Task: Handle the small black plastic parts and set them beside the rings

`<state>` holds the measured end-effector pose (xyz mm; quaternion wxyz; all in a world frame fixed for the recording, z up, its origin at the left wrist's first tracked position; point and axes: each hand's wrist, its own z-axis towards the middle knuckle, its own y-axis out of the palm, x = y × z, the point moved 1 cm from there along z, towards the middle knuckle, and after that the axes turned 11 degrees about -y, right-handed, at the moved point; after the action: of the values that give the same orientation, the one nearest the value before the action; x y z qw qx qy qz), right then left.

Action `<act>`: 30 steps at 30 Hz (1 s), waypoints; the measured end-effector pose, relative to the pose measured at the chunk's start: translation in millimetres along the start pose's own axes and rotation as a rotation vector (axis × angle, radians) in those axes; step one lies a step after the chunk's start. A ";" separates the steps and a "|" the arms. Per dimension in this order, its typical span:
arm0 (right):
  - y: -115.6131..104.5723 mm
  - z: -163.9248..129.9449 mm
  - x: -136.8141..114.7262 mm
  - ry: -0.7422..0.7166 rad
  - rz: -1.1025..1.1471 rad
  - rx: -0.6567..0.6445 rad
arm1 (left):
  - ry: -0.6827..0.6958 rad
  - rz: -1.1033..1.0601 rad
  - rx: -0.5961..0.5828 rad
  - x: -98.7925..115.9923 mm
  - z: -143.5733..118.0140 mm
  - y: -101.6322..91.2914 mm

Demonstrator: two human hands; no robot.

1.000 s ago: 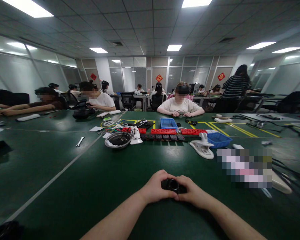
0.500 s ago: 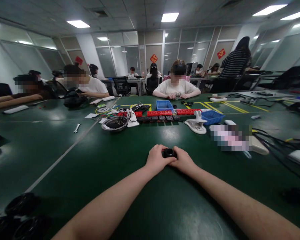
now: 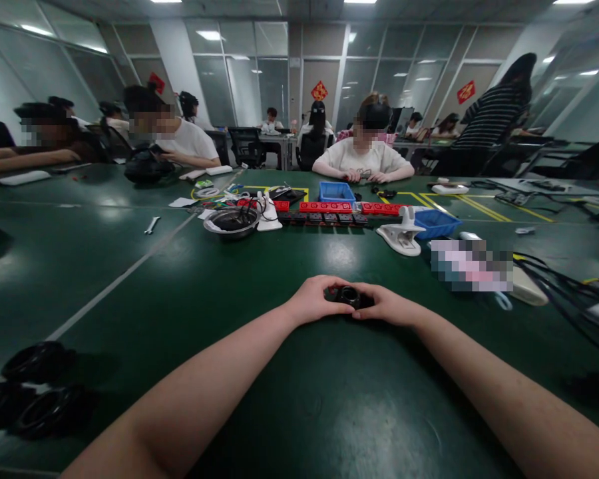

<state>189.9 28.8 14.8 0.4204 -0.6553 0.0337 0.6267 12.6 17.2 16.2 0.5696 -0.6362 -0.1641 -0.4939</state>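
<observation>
A small glossy black round part (image 3: 350, 297) with an opening in its top stands on the green table between my two hands. My left hand (image 3: 315, 301) curves round it from the left, thumb along the near side and fingers along the far side. From the right, my right hand (image 3: 392, 305) closes round the same part, its thumb tip meeting the left thumb in front. Fingertips on the far side are partly hidden. At the lower left, several larger black ring-shaped parts (image 3: 40, 362) lie together.
Ahead stand red and black power strips (image 3: 324, 218), a metal bowl (image 3: 232, 226), blue bins (image 3: 435, 223) and a white clip base (image 3: 402, 234). A wrench (image 3: 152, 225) lies left. Black cables (image 3: 559, 283) run along the right. Across the table sits a person (image 3: 364, 156).
The view has tilted down and shifted slightly left. My right hand has turned, its thumb now in front of the black round part, and both hands still surround it.
</observation>
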 end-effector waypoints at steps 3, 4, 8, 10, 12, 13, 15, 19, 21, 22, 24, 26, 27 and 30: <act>-3.8 -2.6 -1.3 0.042 0.008 -0.012 | 0.031 0.047 0.019 1.8 -2.5 -1.6; -3.9 -2.7 -1.2 0.044 -0.013 -0.007 | 0.034 0.053 0.026 1.7 -2.7 -1.7; -3.0 -1.9 -0.3 0.015 -0.062 0.005 | 0.032 0.047 0.011 -0.1 -1.8 -0.5; -2.9 -1.7 -0.1 0.017 -0.072 0.005 | 0.022 0.043 0.000 -0.8 -1.2 0.2; -3.0 -1.9 0.4 0.035 -0.086 0.008 | 0.004 0.047 -0.001 -1.1 -0.7 0.9; -3.1 -2.0 0.7 0.042 -0.090 0.012 | -0.007 0.048 -0.001 -1.2 -0.6 1.4; -3.0 -2.2 1.4 0.045 -0.079 0.020 | -0.032 0.043 0.002 -1.2 -0.4 2.3; -2.4 -2.2 3.4 0.056 -0.051 0.021 | -0.063 0.030 0.023 -1.0 -0.4 4.2; -2.1 -2.2 4.3 0.059 -0.042 0.024 | -0.070 0.028 0.034 -1.4 -0.4 5.5; -2.0 -2.2 4.7 0.059 -0.034 0.028 | -0.074 0.025 0.039 -1.7 -0.3 6.1; -1.5 -2.2 5.3 0.063 -0.026 0.040 | -0.087 0.015 0.046 -2.8 0.2 7.6; -0.5 -2.0 5.9 0.069 -0.053 0.064 | -0.097 0.002 0.054 -3.9 0.9 9.0; 0.5 -1.8 6.2 0.072 -0.080 0.081 | -0.100 -0.004 0.060 -4.2 1.2 9.6; 6.3 0.1 7.6 0.092 -0.216 0.166 | -0.121 -0.008 0.099 -3.6 0.9 11.7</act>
<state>187.9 28.5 5.2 0.5362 -0.6460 0.0341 0.5422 20.4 15.8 6.8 0.5876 -0.6353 -0.2250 -0.4478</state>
